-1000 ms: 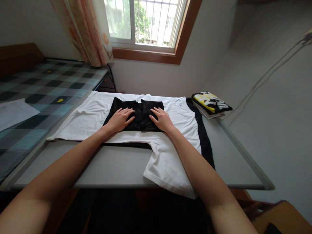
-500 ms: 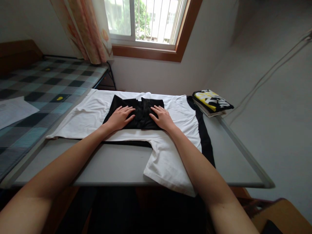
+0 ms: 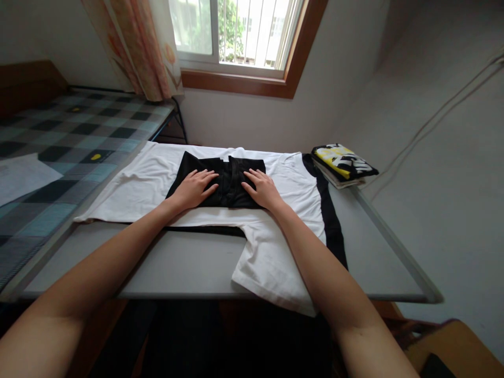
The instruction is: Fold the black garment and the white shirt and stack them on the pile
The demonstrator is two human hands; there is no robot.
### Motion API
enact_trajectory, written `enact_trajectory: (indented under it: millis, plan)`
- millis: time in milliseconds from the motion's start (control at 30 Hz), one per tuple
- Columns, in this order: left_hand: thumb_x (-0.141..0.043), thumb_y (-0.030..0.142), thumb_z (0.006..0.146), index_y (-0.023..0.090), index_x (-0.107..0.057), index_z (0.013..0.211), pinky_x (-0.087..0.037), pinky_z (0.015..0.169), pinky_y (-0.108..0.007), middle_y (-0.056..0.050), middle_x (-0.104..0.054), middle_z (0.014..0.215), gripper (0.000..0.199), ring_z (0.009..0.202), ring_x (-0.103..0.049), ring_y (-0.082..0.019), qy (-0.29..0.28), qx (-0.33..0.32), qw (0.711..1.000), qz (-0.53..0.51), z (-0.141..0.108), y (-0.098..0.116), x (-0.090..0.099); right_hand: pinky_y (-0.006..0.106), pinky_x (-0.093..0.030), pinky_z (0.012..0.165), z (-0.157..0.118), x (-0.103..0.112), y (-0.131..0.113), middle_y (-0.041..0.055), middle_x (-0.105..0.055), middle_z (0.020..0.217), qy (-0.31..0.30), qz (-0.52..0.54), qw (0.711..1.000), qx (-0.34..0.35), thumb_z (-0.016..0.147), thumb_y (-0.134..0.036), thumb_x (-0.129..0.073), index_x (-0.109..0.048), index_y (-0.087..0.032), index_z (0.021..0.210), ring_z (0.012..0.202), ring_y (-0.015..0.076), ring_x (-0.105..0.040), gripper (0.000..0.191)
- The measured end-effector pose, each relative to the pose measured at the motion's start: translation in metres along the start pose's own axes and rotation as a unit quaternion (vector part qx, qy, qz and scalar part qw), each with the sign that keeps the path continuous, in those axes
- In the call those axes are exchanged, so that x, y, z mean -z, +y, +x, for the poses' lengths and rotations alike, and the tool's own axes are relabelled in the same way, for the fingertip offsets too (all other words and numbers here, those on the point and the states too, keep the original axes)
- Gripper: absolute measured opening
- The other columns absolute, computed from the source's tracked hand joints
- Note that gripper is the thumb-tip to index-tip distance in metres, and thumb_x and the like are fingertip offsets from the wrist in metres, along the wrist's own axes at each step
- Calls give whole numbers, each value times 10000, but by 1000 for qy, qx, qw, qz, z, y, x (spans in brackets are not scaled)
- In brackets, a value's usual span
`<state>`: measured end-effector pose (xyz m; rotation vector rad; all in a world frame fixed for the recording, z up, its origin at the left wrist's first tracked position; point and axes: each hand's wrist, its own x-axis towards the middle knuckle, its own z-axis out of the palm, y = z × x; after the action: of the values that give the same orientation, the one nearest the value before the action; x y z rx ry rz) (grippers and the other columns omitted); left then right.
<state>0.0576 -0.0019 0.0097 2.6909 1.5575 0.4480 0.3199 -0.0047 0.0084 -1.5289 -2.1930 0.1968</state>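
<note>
A folded black garment [image 3: 227, 184] lies on a white T-shirt [image 3: 129, 189] spread across the grey table. My left hand [image 3: 196, 188] rests flat on the left part of the black garment, fingers spread. On its right part lies my right hand [image 3: 263, 188], also flat with the fingers apart. One white sleeve [image 3: 271, 268] hangs slightly over the table's front edge, partly under my right forearm. Black cloth [image 3: 333, 226] shows beyond the shirt at the right and in a thin strip below it.
Folded clothes [image 3: 344, 163] are stacked at the table's [image 3: 189, 268] back right corner. At the left, a bed with a checked cover [image 3: 114, 123] adjoins the table and bears white paper [image 3: 25, 176]. A wooden chair [image 3: 457, 346] stands at the lower right.
</note>
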Motion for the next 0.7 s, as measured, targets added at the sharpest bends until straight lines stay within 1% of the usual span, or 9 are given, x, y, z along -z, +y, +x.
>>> enact_trajectory:
  millis: [167,300,467,633,700]
  plan:
    - [-344,462,1028,195,-544,1439,-256,1249,-466,-93,-531,1535,529,1461,-441,-260,1,0,1000,-1,0,0,1,489,-318,1219,0,0,-1,98,-515,1554,2,-3,1000,0,1010,-403,-560,-588,-217,1459,1485,303,-396,486]
    - [-345,460,1029,186,-541,1444,-256,1249,-464,-95,-531,1535,535,1462,-439,-264,-1,2,1000,0,0,1,1,481,-314,1222,0,1,-1,104,-516,1552,-2,-2,1000,-2,1009,-383,-559,-592,-186,1454,1491,310,-385,487]
    - [-347,461,1027,193,-543,1444,-256,1248,-473,-94,-523,1543,533,1464,-436,-267,-1,1,1000,-4,0,0,0,498,-308,1223,-1,1,-1,89,-510,1558,-1,1,1000,-2,1010,-392,-553,-584,-215,1463,1491,307,-386,487]
    - [-338,466,1031,195,-540,1447,-253,1250,-460,-91,-525,1541,536,1462,-438,-260,3,-2,1000,1,0,-1,-2,472,-299,1230,0,1,-1,107,-510,1558,-3,1,1000,-3,1010,-392,-560,-591,-189,1455,1493,303,-383,490]
    - [-345,460,1031,189,-544,1444,-256,1248,-463,-96,-529,1537,533,1460,-441,-264,3,-2,1000,-1,0,-1,-2,477,-301,1229,0,1,-1,109,-510,1557,-2,1,1000,-2,1011,-393,-559,-592,-193,1455,1493,304,-382,489]
